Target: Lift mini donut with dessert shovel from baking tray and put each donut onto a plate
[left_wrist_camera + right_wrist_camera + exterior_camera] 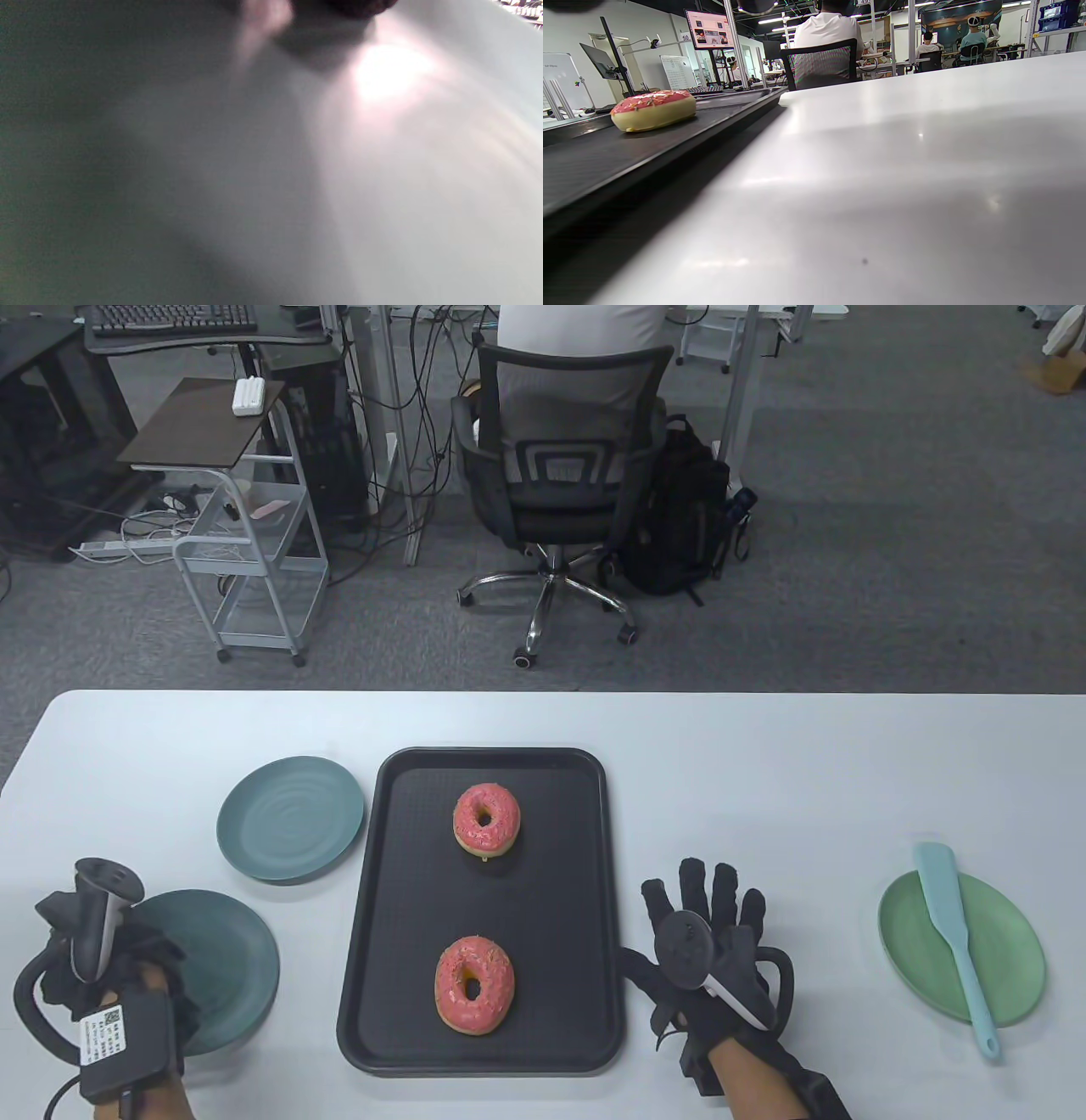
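two donuts sit on the tray (pixel 373 899), the far donut (pixel 486 818) and the near donut (pixel 474 984), well apart. the shovel (pixel 954 929) lies untouched across the green plate (pixel 1018 950) at the right. two teal plates wait left of the tray, a far plate (pixel 288 819) and a near plate (pixel 233 967). right hand (pixel 713 954) rests flat beside the tray, fingers spread, holding nothing. left hand (pixel 93 976) is at the near plate; i cannot tell its fingers. likely risks: the shovel pushing a donut along the tray rather than sliding under, or the donut rolling off in transit.
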Action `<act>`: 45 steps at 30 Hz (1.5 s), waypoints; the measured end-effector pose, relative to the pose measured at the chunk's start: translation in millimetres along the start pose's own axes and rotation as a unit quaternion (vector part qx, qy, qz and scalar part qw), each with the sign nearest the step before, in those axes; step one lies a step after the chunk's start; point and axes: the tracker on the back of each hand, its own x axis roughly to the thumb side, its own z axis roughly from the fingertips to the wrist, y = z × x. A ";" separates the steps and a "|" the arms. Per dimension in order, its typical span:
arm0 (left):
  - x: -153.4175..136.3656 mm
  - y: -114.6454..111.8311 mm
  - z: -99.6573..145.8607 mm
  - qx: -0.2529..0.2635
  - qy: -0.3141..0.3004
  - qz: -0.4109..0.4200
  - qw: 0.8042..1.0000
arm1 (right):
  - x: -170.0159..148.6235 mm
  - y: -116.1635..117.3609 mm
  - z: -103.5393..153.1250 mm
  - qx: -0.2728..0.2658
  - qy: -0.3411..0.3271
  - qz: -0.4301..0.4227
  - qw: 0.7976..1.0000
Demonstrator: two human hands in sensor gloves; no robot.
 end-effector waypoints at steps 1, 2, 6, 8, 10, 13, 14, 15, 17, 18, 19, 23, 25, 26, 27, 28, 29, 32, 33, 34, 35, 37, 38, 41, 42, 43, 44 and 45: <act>2.7 5.1 3.5 -0.001 -0.007 0.009 1.000 | -0.1 -0.1 0.1 0.000 0.000 -0.001 1.000; 5.5 9.0 6.4 0.001 -0.011 0.014 1.000 | -0.1 0.0 0.1 0.000 0.000 -0.001 1.000; 17.3 29.0 20.7 0.011 -0.040 0.016 0.999 | -0.7 -0.5 0.4 -0.001 0.000 -0.004 1.000; 23.1 39.5 30.0 0.024 -0.059 0.025 0.998 | -0.8 -0.4 0.3 -0.002 0.000 -0.005 1.000; 26.9 48.3 38.3 0.039 -0.079 0.046 0.995 | -0.8 -0.1 0.2 -0.002 -0.001 -0.005 1.000; 33.4 60.2 52.9 0.058 -0.118 0.076 0.988 | -0.7 -0.1 0.2 -0.002 -0.002 -0.005 1.000; 34.6 62.2 56.2 0.063 -0.125 0.083 0.987 | -0.7 0.0 0.2 -0.002 -0.002 -0.005 1.000; 37.0 64.9 61.3 0.072 -0.137 0.097 0.983 | -0.7 -0.1 0.4 -0.002 -0.002 -0.005 1.000; 40.6 67.8 69.3 0.079 -0.155 0.114 0.978 | -0.8 0.0 0.4 -0.001 -0.002 -0.005 1.000; 42.3 68.4 73.0 0.080 -0.165 0.130 0.974 | -0.9 0.1 0.4 -0.001 -0.002 -0.005 1.000; 43.6 68.4 76.8 0.075 -0.174 0.145 0.971 | -0.9 0.0 0.6 -0.001 -0.002 -0.004 1.000; 48.3 58.2 89.3 0.020 -0.222 0.225 0.948 | -1.2 -0.2 0.7 0.000 -0.001 -0.004 1.000; 50.5 48.6 94.2 -0.023 -0.243 0.258 0.935 | -1.5 0.1 0.5 0.001 0.001 -0.007 1.000; 52.2 43.1 96.6 -0.046 -0.250 0.277 0.927 | -1.6 0.4 0.4 0.002 0.001 -0.007 1.000; 54.7 36.9 99.6 -0.070 -0.259 0.292 0.918 | -1.6 0.8 0.3 0.002 0.002 -0.005 1.000; 57.6 30.9 102.9 -0.094 -0.270 0.303 0.909 | -1.6 1.3 0.2 0.003 0.002 -0.004 1.000; 60.9 24.4 107.2 -0.114 -0.280 0.313 0.900 | -1.6 1.8 0.1 0.004 0.002 -0.003 1.000; 72.5 5.6 120.4 -0.156 -0.306 0.327 0.880 | -1.7 2.5 0.0 0.006 0.002 0.000 1.000; 76.6 -0.9 125.8 -0.164 -0.314 0.326 0.876 | -1.7 2.3 0.1 0.008 0.002 0.001 1.000; 79.6 -5.9 129.5 -0.167 -0.319 0.325 0.874 | -1.9 2.4 0.3 0.009 0.002 0.002 1.000; 82.4 -11.3 134.0 -0.164 -0.326 0.326 0.872 | -2.1 2.2 0.6 0.009 0.002 0.003 1.000; 86.3 -19.1 139.5 -0.165 -0.332 0.325 0.870 | -2.7 2.0 1.0 0.010 0.003 0.003 1.000; 88.2 -22.0 141.7 -0.170 -0.335 0.322 0.869 | -3.2 2.0 1.3 0.010 0.003 0.002 1.000; 90.7 -27.3 147.0 -0.171 -0.340 0.312 0.870 | -3.8 2.0 1.5 0.012 0.005 0.000 1.000; 91.4 -29.5 148.6 -0.175 -0.342 0.311 0.869 | -3.7 2.3 1.6 0.014 0.005 0.000 1.000; 92.0 -30.9 149.6 -0.176 -0.343 0.307 0.870 | -3.6 2.5 1.8 0.015 0.005 -0.001 1.000; 92.4 -31.8 150.0 -0.176 -0.344 0.303 0.871 | -3.2 3.1 2.0 0.016 0.005 -0.001 1.000; 92.8 -32.4 150.5 -0.177 -0.345 0.302 0.871 | -2.4 3.4 2.6 0.018 0.003 -0.003 1.000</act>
